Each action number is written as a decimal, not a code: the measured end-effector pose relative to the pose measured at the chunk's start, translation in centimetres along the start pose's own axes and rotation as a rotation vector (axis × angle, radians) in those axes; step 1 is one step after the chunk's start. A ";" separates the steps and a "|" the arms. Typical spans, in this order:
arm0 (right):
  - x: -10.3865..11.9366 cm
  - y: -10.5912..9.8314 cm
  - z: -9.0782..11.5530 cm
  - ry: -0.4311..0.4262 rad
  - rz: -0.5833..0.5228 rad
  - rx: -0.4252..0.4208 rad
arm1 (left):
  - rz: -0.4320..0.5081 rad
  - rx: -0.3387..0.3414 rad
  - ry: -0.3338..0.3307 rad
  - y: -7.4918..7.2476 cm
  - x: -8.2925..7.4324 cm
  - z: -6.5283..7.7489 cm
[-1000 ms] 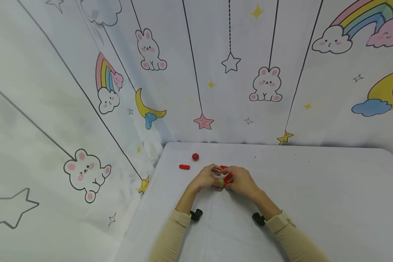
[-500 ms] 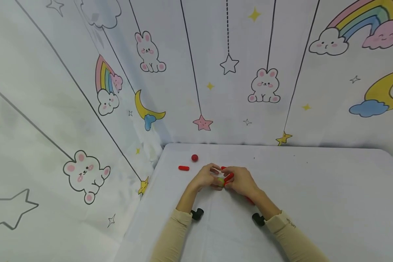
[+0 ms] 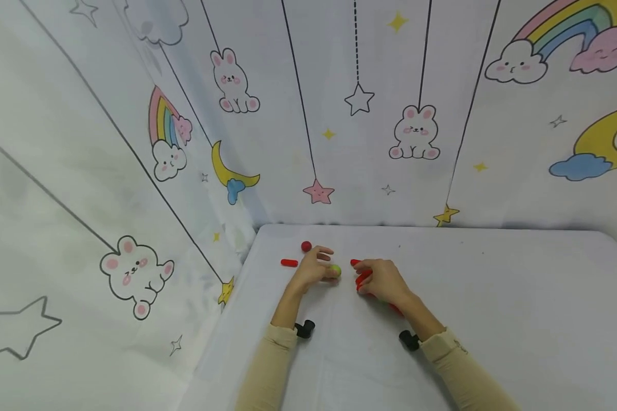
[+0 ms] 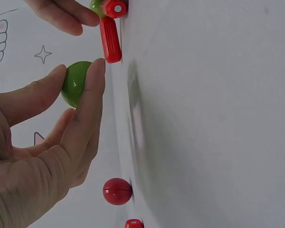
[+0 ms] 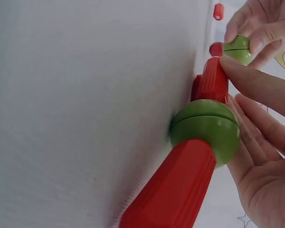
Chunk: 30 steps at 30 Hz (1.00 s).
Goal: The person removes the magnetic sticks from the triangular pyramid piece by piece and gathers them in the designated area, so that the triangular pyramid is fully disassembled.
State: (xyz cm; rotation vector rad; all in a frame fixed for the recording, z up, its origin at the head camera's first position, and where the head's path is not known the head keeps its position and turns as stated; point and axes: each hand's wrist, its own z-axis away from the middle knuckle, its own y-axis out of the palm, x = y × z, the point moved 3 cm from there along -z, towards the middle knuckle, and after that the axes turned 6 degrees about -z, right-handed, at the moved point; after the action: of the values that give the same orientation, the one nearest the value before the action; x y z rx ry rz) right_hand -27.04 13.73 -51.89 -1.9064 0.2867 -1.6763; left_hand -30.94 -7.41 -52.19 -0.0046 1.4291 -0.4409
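My left hand pinches a green ball between thumb and fingertips, above the white table. A thin seam runs round that ball in the right wrist view. To the right, my right hand holds a short red ridged rod with its thumb near the upper end. This rod is joined to a second green ball, and a further red rod runs from that ball's near side. Another red rod shows just past the right fingertips, partly covered by them.
A red ball and a loose red rod lie on the white-covered table, left of the left hand. Behind the table's back edge hangs a white curtain printed with bunnies, stars and rainbows. Black wrist cameras sit at both wrists.
My left hand has drawn away from the right hand, leftward and a little farther back, taking the green ball along. The right hand has shifted slightly right with the red rods.
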 end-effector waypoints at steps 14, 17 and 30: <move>-0.5 -0.2 -0.1 -0.007 -0.107 -0.011 | 0.051 -0.029 0.022 -1.0 -0.5 -1.3; -0.5 -0.3 -0.1 -0.003 -0.106 -0.016 | 0.023 -0.039 0.033 -1.1 -0.3 -2.0; -0.6 -0.3 0.0 0.014 -0.108 -0.027 | -0.074 -0.118 0.055 -1.3 -0.3 -4.5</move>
State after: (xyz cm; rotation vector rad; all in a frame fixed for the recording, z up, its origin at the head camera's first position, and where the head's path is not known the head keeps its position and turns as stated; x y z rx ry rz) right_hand -27.25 14.30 -52.22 -1.9614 0.2162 -1.7652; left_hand -35.64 -7.36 -52.28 -0.1415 1.5110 -0.4194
